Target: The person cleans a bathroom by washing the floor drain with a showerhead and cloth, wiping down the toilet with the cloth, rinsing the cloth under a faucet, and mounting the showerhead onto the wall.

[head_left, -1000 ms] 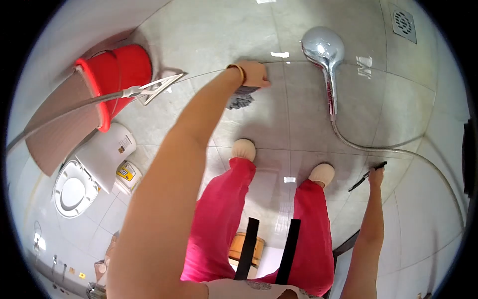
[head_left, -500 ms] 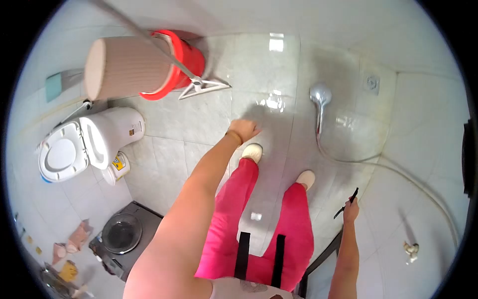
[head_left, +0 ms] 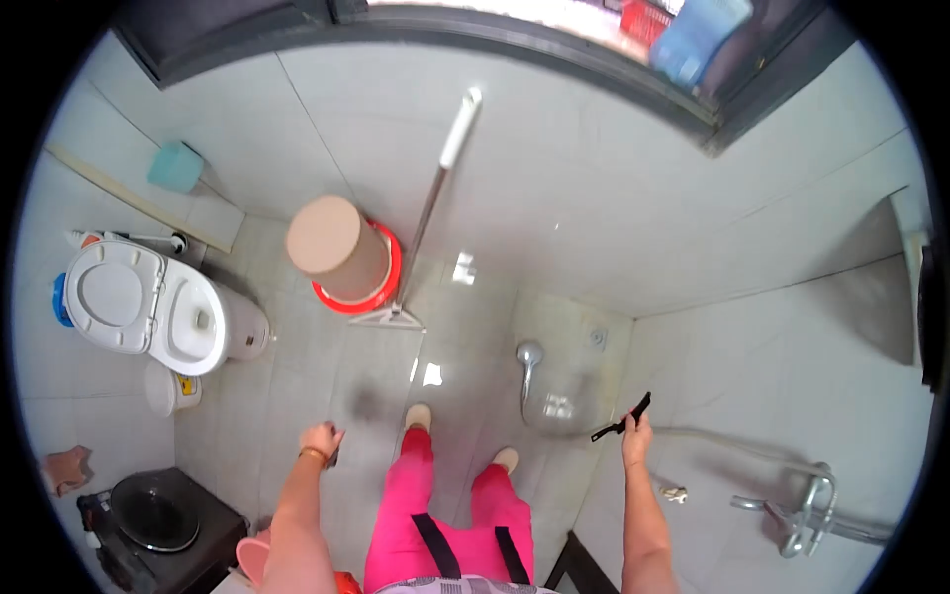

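Control of the black tool (head_left: 642, 405) depends, I judge, on your right hand (head_left: 635, 436), whose fingers are closed around it so that its two ends stick out on both sides. The tool is in front of you at your right, near the right wall (head_left: 772, 376), and in this view it crosses the line of the shower hose (head_left: 732, 447); whether they touch, I cannot tell. Your left hand (head_left: 320, 439) is well apart, on the other side of your legs, with curled fingers, and it appears to grip a dark-grey cloth (head_left: 333, 456), of which only a small edge shows. I would advise you to hold the tool firmly but with a relaxed wrist, and to give it some room from the hose, because its end could catch there. The cloth is better gathered inside the palm. The tiled floor (head_left: 465, 411) shines and is perhaps wet, so plant both beige shoes (head_left: 418, 417) flat before you lean. Mind also the shower head (head_left: 529, 353) lying ahead of your right foot, and the floor wiper (head_left: 393, 317) just beside the red bucket (head_left: 398, 262).
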Tool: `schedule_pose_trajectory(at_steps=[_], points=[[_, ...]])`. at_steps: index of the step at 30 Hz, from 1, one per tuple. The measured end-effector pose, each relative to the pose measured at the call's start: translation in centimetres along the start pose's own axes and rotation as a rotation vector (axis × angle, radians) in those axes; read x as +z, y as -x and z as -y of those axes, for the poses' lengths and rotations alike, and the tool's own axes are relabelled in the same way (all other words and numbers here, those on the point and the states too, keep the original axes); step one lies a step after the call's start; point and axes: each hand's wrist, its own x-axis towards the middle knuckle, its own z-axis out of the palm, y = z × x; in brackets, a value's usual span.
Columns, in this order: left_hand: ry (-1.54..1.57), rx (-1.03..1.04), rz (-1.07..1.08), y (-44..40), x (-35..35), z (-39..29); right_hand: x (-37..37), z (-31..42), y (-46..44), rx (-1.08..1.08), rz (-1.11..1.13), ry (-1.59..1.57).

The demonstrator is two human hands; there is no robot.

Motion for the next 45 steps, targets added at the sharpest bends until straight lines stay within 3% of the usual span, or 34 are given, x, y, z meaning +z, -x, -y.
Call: schedule_pose_trajectory(at_steps=[6,10,12,15,19,21,24,31,38,40,41,44,45], points=[[0.190,-0.139,-0.145,4.4,-4.6,8.7,-3.6,19.8,-2.0,-0.271,0.032,0.010],[0.297,-0.241,-0.161,6.6,-8.0,12.6,-4.7,33.3,-0.5,-0.189,0.203,-0.152],[0.304,-0.228,-0.187,7.4,-9.3,13.8,-4.5,37.0,-0.5,-0.676,-0.023,0.319],[0.284,-0.273,-0.222,8.4,-9.6,15.6,-4.8,42.7,-0.2,-0.761,0.071,0.397],[0.422,-0.332,-0.278,10.1,-9.5,16.9,-4.2,48.2,-0.7,-0.799,0.148,0.349],[0.466,-0.354,-0.304,11.4,-9.5,16.9,-3.9,50.0,-1.8,-0.920,0.156,0.391],[0.385,-0.513,-0.381,13.9,-8.5,17.1,-3.7,53.4,-4.0,-1.064,0.149,0.520],[0.382,-0.869,-0.371,18.8,-7.5,15.9,-0.9,62.7,-13.9,-1.316,-0.005,0.472],[0.417,-0.892,-0.297,18.2,-8.5,10.6,5.8,69.8,-21.5,-1.320,0.070,0.553],[0.480,-0.817,-0.353,17.4,-9.5,8.4,8.5,71.9,-22.8,-1.272,0.084,0.550],[0.479,-0.831,-0.360,17.0,-10.3,7.3,9.3,73.4,-22.8,-1.148,0.208,0.565],[0.547,-0.728,-0.462,15.4,-12.9,4.4,11.8,74.8,-22.1,-1.262,0.106,0.373],[0.569,-0.671,-0.480,14.9,-13.9,3.8,12.1,75.5,-21.8,-1.230,0.184,0.397]])
